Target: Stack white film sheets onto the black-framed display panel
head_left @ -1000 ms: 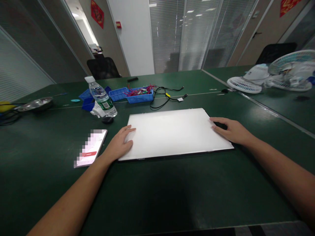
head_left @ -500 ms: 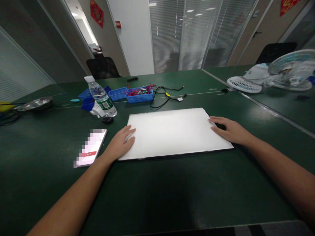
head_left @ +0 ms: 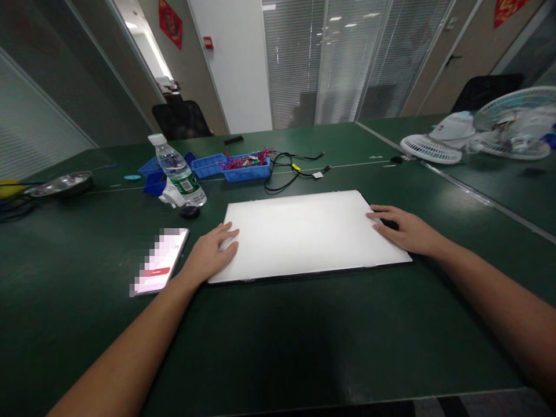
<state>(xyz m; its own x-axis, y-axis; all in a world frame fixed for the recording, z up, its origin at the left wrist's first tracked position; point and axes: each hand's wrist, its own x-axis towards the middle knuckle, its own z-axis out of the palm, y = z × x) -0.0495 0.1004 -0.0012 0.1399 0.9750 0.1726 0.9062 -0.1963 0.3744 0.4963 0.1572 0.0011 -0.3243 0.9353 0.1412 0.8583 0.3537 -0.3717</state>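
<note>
A flat, rectangular white panel with a thin dark edge lies on the green table in front of me. My left hand rests over its left edge, fingers apart and fingertips on the white surface. Over the right edge lies my right hand, its fingers also spread and touching the panel near that side. Neither hand is wrapped around anything. Left of my left hand is a phone with a lit screen, partly pixelated.
Beyond the panel stand a water bottle, a black mouse, a blue bin of red wires and black cables. White fan parts lie at the far right, a shiny metal object at the far left.
</note>
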